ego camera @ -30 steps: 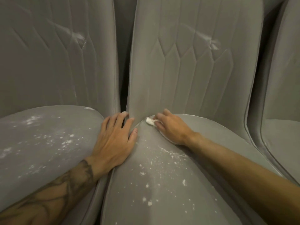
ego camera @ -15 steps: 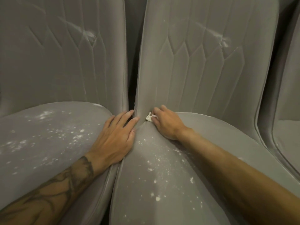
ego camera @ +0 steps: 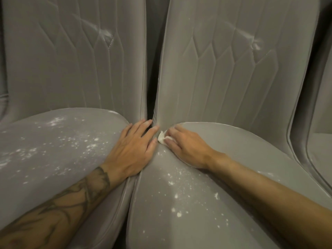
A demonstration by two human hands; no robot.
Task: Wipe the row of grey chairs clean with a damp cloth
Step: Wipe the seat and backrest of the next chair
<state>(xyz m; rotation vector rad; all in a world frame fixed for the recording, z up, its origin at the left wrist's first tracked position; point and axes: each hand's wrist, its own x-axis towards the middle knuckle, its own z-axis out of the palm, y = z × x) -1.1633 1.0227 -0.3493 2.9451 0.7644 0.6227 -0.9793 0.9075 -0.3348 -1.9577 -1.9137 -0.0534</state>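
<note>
Two grey chairs stand side by side, each seat speckled with white dust. My left hand (ego camera: 133,150) lies flat with straight fingers on the inner edge of the left chair's seat (ego camera: 53,151), fingertips at the gap between the backrests. My right hand (ego camera: 186,146) presses a small white cloth (ego camera: 161,139) onto the back left corner of the middle chair's seat (ego camera: 179,203), where it meets the backrest (ego camera: 233,69). Most of the cloth is hidden under my fingers.
A third grey chair (ego camera: 321,150) stands at the right edge. The left chair's backrest (ego camera: 71,60) has a white smear near its top stitching, as does the middle one. A dark narrow gap (ego camera: 152,87) runs between the two backrests.
The camera has moved closer and leftward. My right hand has slid the cloth a little along the seat's back left corner, toward my left hand. My left hand stays on the seam.
</note>
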